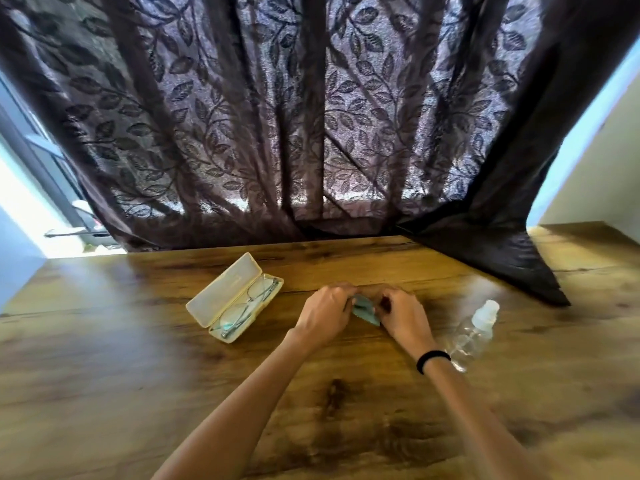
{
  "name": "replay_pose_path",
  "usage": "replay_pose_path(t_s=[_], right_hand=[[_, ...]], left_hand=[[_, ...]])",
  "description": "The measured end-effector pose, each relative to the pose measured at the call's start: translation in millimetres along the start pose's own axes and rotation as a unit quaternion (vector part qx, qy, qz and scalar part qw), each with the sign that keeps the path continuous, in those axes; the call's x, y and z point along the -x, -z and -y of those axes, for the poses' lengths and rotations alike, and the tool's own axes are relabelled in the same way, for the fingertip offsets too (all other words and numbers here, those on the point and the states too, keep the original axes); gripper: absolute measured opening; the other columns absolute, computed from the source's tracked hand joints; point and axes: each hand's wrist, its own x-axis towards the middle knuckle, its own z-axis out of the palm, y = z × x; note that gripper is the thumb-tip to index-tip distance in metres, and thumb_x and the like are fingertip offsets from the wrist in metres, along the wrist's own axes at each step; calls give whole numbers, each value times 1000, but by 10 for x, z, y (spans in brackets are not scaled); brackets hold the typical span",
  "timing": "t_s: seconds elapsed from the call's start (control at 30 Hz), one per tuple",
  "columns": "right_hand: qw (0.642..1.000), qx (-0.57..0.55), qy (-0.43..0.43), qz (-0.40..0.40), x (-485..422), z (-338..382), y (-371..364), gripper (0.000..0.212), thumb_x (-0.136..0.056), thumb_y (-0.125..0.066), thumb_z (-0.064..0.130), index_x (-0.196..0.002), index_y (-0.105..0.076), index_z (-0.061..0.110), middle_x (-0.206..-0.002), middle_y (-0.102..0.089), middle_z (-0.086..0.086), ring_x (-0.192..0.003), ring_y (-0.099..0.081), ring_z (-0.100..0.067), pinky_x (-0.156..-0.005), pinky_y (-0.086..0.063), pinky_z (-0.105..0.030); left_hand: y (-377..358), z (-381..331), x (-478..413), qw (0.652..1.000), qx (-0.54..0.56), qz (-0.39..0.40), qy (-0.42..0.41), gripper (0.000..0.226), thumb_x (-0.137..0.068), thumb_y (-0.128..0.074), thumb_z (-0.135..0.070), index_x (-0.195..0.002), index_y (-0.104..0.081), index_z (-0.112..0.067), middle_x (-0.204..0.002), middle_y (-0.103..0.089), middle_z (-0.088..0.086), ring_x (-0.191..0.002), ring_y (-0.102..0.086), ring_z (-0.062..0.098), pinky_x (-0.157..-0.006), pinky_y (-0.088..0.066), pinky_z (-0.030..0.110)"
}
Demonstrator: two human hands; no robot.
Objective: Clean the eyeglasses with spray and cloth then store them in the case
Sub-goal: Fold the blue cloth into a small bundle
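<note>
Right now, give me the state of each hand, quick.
Left hand: grip closed on the cloth.
Right hand: grip closed on the same cloth.

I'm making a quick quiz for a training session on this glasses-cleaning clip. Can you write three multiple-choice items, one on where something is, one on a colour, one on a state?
1. Where are the eyeglasses?
A. In the open case
B. In the person's right hand
C. On the curtain

2. What colour is the cloth held between the hands?
A. Red
B. Teal
C. Black

3. What state is the case in?
A. Shut
B. Open, lid laid back
C. Upside down

Answers:
1. A: the frames lie in the tray of the case, on the table beside the left hand.
2. B: a blue-green fold shows between the left hand and the right hand.
3. B: the lid lies flat beside the tray, with the glasses visible inside.
</note>
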Motion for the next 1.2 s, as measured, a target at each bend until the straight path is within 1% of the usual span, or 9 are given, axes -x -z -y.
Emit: replay_pose_path(t_s=[0.17,0.33,0.43,0.6,0.73,0.87,1.0,1.1,1.2], right_hand=[[995,-99,5,17,7,-17,-18,7,-84,-62,14,-90,-65,12,-95,-67,-3,-89,-62,-19,-71,-45,-25],[968,-246,19,34,0,-38,78,8,-88,-60,21,-86,-57,13,-86,-61,1,-83,-60,-16,-70,-47,-28],[949,-307,23,75,-1,-4,124,12,-88,-60,22,-90,-52,13,-90,-61,-6,-87,-61,-21,-75,-49,-36],[954,-222,5,199,-37,-33,147,26,-79,-70,31,-99,-62,16,-87,-63,0,-76,-57,-13,-62,-42,-24],[985,-133,9,106,-66,-53,145,13,-81,-68,24,-92,-63,21,-79,-55,13,-80,-55,-10,-55,-36,-10],[994,-41,97,5,-3,7,172,19,-85,-61,10,-101,-67,17,-94,-58,6,-91,-53,-12,-73,-38,-15],[981,32,155,107,213,-42,183,32,-84,-54,3,-100,-70,26,-118,-57,12,-117,-40,-10,-97,-35,-27],[977,35,138,159,316,-97,218,34,-85,-52,3,-101,-69,28,-121,-56,14,-117,-40,-9,-96,-34,-26],[992,-7,96,85,300,-76,273,32,-86,-52,3,-103,-68,24,-115,-62,10,-107,-52,-8,-88,-42,-23]], left_hand=[[-42,-13,-67,998,3,57,-21,38,-86,-61,-13,-124,-57,-15,-123,-60,4,-111,-56,20,-94,-46,36],[10,12,-111,998,46,33,-2,20,-86,-64,-17,-106,-66,-16,-106,-68,2,-95,-62,18,-81,-48,29],[80,43,-135,998,55,29,1,12,-85,-62,-17,-96,-67,-21,-94,-70,-2,-86,-63,14,-74,-49,28],[272,131,-136,998,58,-3,0,16,-85,-61,-14,-95,-69,-23,-92,-71,-7,-82,-62,5,-76,-51,26],[376,239,-53,998,-2,-55,-20,20,-85,-61,-9,-98,-70,-23,-94,-71,-7,-82,-62,5,-73,-50,25],[375,228,165,992,-67,-79,-72,26,-82,-62,-2,-101,-71,-16,-101,-72,0,-91,-67,16,-79,-52,30],[320,225,569,981,-117,-51,-147,29,-72,-73,2,-97,-71,-13,-98,-73,4,-91,-68,19,-78,-56,33],[274,288,799,989,-112,-18,-99,33,-72,-66,0,-101,-71,-16,-109,-70,1,-101,-65,20,-81,-56,35],[297,343,805,994,-93,-47,-16,33,-77,-59,-9,-108,-67,-19,-111,-67,-2,-103,-62,18,-74,-57,34]])
